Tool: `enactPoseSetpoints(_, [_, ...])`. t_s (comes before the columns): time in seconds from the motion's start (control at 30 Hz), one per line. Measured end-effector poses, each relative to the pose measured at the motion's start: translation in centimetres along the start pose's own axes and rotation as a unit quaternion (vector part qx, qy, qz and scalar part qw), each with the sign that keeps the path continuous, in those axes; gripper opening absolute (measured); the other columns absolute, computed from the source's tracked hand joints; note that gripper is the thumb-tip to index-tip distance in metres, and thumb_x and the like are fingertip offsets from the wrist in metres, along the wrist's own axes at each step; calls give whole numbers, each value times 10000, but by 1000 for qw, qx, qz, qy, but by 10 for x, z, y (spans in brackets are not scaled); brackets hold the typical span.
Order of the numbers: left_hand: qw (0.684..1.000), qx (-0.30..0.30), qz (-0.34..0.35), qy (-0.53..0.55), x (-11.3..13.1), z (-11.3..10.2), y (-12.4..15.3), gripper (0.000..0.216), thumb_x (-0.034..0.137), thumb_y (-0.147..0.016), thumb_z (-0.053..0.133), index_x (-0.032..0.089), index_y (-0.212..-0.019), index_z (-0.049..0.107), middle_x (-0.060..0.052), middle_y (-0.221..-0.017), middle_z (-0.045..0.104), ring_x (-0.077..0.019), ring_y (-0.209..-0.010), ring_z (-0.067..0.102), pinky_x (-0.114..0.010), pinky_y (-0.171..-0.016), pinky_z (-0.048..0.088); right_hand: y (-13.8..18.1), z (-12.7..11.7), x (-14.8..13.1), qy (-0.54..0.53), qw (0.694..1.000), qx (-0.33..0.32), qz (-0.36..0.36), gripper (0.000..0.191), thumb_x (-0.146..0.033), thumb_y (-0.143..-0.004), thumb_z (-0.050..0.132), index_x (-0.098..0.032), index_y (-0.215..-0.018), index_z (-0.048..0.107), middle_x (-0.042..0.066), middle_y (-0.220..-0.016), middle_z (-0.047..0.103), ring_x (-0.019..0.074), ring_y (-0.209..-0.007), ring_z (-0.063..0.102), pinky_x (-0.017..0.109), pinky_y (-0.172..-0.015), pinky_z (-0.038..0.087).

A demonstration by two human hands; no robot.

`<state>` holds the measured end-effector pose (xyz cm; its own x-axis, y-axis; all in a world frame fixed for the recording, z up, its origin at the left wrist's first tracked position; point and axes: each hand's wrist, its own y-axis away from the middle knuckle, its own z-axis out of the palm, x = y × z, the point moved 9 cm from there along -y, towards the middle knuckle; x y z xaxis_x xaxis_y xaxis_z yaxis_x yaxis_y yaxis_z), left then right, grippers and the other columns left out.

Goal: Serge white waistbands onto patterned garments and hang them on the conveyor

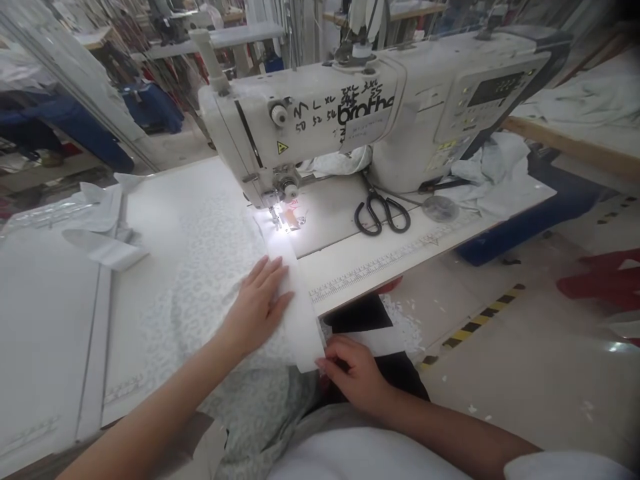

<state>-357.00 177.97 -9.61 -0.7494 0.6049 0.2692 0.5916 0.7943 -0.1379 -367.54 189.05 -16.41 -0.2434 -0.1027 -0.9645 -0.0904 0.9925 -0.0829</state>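
Note:
A white sewing machine (310, 113) stands over the table, its lit needle and presser foot (275, 210) above a white fabric strip (303, 323). The strip runs from under the foot toward me along the edge of a pale leopard-print fabric (200, 287). My left hand (263, 300) lies flat on the print and the strip's left side, fingers stretched toward the foot. Near the table's front edge, my right hand (353, 370) pinches the near right edge of the strip between thumb and fingers. The print hangs off the table toward my lap.
Black-handled scissors (383, 213) lie on the machine bed, right of the needle. A printed ruler (370, 270) runs along the front edge. Crumpled pale fabric (493, 170) sits at the right end, and folded white pieces (105, 233) lie at the left.

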Motion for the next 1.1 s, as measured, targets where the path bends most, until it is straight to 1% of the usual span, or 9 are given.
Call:
enactPoseSetpoints(0.3, [1000, -10, -2, 1, -4, 1, -1, 439, 381, -850, 376, 182, -1242, 396, -24, -1355, 335, -234, -1294, 162, -452, -1036, 256, -2, 1, -1, 32, 999, 11, -12, 210, -197, -792, 490, -160, -595, 427, -6, -615, 473, 103, -578, 453, 217, -546, 375])
enactPoseSetpoints(0.4, [1000, -13, 17, 0, -1, 1, 0, 403, 376, -850, 384, 204, -1210, 439, -13, -1348, 346, -239, -1292, 163, -451, -1021, 281, -2, 0, -7, 69, 997, -3, -39, 149, -202, -796, 489, -163, -657, 452, -7, -617, 493, 104, -573, 458, 219, -547, 379])
enactPoseSetpoints(0.47, [999, -17, 35, -5, 4, 1, 2, 363, 361, -859, 373, 219, -1177, 476, -6, -1334, 368, -230, -1283, 194, -440, -1014, 292, -2, -2, -17, 84, 993, -31, -83, 48, -200, -815, 468, -166, -811, 502, 7, -673, 529, 113, -614, 486, 226, -578, 404])
enactPoseSetpoints(0.57, [999, -24, 43, -11, 7, 1, 5, 348, 335, -874, 349, 229, -1180, 477, -6, -1310, 401, -208, -1255, 259, -423, -1014, 295, -2, 0, -34, 107, 974, -107, -169, 212, -134, -827, 406, -170, -1017, 494, 44, -797, 568, 131, -729, 519, 247, -660, 440])
enactPoseSetpoints(0.63, [999, -30, 39, -8, 6, 1, 7, 358, 330, -877, 344, 238, -1205, 455, -14, -1312, 398, -211, -1247, 272, -430, -1008, 300, -2, 0, -45, 141, 953, -142, -227, 290, -70, -811, 374, -162, -1062, 486, 65, -865, 583, 139, -796, 526, 257, -708, 451])
enactPoseSetpoints(0.7, [999, -37, 38, -1, 6, 1, 8, 370, 335, -873, 352, 243, -1219, 444, -30, -1320, 382, -227, -1247, 270, -449, -997, 304, -3, -3, -56, 184, 928, -141, -293, 327, -27, -801, 360, -144, -1079, 483, 77, -891, 598, 143, -825, 530, 268, -748, 452])
enactPoseSetpoints(0.8, [998, -46, 40, 9, 6, -1, 11, 388, 357, -858, 374, 239, -1222, 444, -55, -1330, 358, -252, -1244, 268, -466, -992, 297, -2, -2, -72, 222, 896, -137, -360, 270, -28, -813, 383, -135, -1024, 514, 66, -826, 610, 141, -776, 528, 283, -741, 450])
enactPoseSetpoints(1.0, [998, -54, 41, 9, 6, -1, 11, 402, 365, -858, 374, 238, -1236, 420, -58, -1331, 355, -254, -1247, 257, -464, -984, 293, -16, -1, -81, 179, 923, -141, -311, 142, -60, -811, 451, -159, -864, 537, 45, -846, 598, 160, -900, 492, 312, -788, 424])
enactPoseSetpoints(1.1, [998, -47, 39, 10, -1, -2, 2, 421, 377, -852, 380, 222, -1242, 404, -58, -1325, 365, -248, -1247, 255, -451, -990, 284, -33, -1, -79, 160, 935, -149, -280, 168, -40, -812, 424, -169, -827, 532, 30, -828, 593, 133, -845, 498, 283, -762, 426])
